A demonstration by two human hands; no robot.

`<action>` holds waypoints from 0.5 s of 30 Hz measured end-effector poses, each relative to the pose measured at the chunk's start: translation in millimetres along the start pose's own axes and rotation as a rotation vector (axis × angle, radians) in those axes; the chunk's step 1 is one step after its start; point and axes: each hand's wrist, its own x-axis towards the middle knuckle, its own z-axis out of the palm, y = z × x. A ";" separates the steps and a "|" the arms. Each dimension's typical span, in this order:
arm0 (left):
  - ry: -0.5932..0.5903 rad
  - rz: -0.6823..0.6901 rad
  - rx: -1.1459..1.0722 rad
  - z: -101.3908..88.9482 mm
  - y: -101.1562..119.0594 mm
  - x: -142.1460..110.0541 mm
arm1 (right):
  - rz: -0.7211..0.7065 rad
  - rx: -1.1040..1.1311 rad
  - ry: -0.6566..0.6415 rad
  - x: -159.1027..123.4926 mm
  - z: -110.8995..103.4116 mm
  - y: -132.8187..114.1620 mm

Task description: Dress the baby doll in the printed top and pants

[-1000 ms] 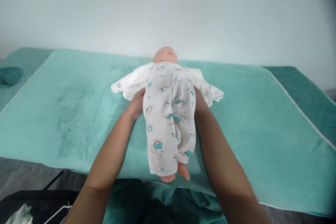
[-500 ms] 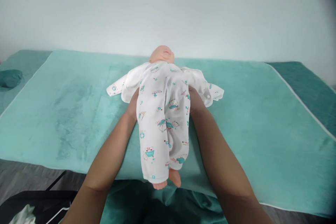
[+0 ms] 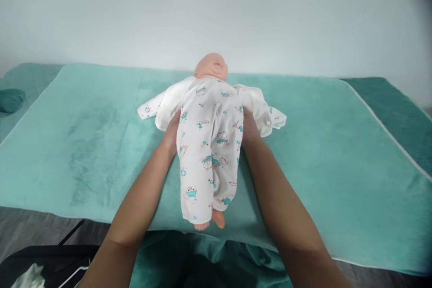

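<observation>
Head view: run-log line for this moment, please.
doll: face up, feet bare | patterned trousers: worn | white jacket: spread to both sides | left hand: at doll's side, grip hidden | right hand: opposite side, grip hidden

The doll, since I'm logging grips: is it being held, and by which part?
The clothed doll is held by both sides around mid-body, between the left hand and right hand; their grip underneath is hidden.
</observation>
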 end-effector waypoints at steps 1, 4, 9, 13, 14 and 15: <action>-0.011 0.003 -0.026 0.8 0.2 -0.4 | -0.008 -0.010 0.011 0.5 -0.6 1.2; -0.002 0.033 -0.058 3.2 2.0 -2.5 | 0.010 0.023 0.060 3.2 -2.1 6.4; 0.042 0.040 -0.077 9.7 6.6 -5.5 | 0.049 0.072 0.096 8.7 -4.4 15.0; 0.052 0.091 -0.035 12.7 6.7 -5.1 | 0.000 0.009 0.123 12.4 -10.8 23.4; 0.054 0.105 -0.020 12.8 6.5 -4.9 | -0.015 -0.017 0.129 13.6 -13.4 26.0; 0.053 0.115 -0.007 12.6 6.3 -4.9 | -0.030 -0.043 0.130 15.1 -16.2 28.8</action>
